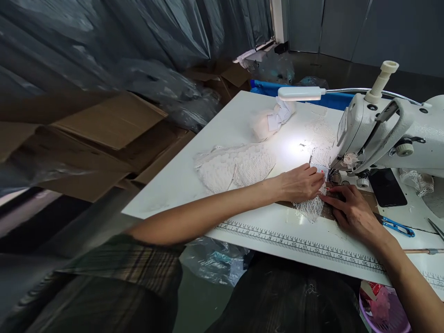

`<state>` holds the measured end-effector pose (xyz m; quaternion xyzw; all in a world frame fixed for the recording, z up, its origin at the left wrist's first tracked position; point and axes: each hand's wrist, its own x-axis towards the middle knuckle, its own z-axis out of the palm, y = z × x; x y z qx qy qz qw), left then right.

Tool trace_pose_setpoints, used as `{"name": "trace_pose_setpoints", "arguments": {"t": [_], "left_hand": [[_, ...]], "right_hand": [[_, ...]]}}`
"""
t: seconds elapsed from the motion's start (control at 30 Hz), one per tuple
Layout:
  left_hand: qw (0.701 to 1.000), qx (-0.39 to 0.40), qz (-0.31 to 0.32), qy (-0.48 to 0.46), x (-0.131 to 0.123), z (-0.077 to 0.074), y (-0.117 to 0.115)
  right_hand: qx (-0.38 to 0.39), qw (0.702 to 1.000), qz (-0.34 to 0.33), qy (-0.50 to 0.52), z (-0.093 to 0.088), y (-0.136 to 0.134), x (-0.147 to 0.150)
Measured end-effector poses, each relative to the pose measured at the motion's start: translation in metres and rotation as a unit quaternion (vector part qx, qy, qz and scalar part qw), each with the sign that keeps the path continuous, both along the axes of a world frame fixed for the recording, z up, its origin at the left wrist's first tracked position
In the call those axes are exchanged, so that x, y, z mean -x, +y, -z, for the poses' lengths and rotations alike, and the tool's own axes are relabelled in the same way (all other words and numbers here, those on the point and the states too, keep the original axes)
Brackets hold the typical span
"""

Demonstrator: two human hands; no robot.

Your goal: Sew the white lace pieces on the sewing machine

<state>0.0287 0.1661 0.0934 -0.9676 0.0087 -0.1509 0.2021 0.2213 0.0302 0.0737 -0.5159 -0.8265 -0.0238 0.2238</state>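
A strip of white lace [311, 209] lies under the needle area of a white sewing machine [378, 134]. My left hand [301, 182] is closed on the lace just left of the presser foot, fingers bent and pressed together. Close to the foot on the right, my right hand [354, 207] lies low with its index finger stretched toward the lace edge and its fingers apart. More lace [321, 132] spreads behind the needle under the lamp light. The needle tip and the fabric under my left fingers are hidden.
Folded lace pieces [239, 166] and a cream bundle [274, 121] lie left on the white table [166, 194]. A lamp [301, 94] hangs above. A phone [387, 187] and blue thread snips [397, 226] lie right. Cardboard boxes [111, 120] stand beyond the left edge.
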Motion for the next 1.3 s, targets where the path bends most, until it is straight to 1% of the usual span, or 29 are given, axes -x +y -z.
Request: {"name": "trace_pose_setpoints", "arguments": {"t": [0.1, 0.23, 0.4, 0.5, 0.8, 1.07, 1.3], "left_hand": [[0.999, -0.001, -0.014, 0.032, 0.001, 0.001, 0.000], [0.999, 0.010, -0.025, 0.044, 0.003, 0.002, -0.001], [0.996, 0.064, -0.044, 0.046, 0.001, 0.000, 0.000], [0.993, 0.100, -0.043, 0.046, -0.001, -0.001, 0.002], [0.986, 0.163, -0.036, 0.014, 0.001, 0.006, 0.004], [0.982, 0.180, -0.050, 0.010, 0.001, 0.008, 0.002], [0.984, 0.167, -0.053, -0.015, 0.000, 0.010, -0.001]], "right_hand": [[0.004, 1.000, 0.002, -0.003, 0.000, 0.000, 0.000], [0.008, 1.000, 0.006, 0.001, 0.001, 0.000, 0.001], [0.020, 1.000, 0.015, 0.017, 0.002, 0.000, 0.000], [0.031, 0.999, 0.021, 0.024, 0.003, 0.000, -0.001], [0.011, 0.999, 0.020, 0.029, 0.000, -0.001, 0.001], [0.035, 0.998, 0.027, 0.040, -0.002, -0.001, 0.001], [0.035, 0.997, 0.038, 0.057, 0.000, 0.000, 0.001]]}}
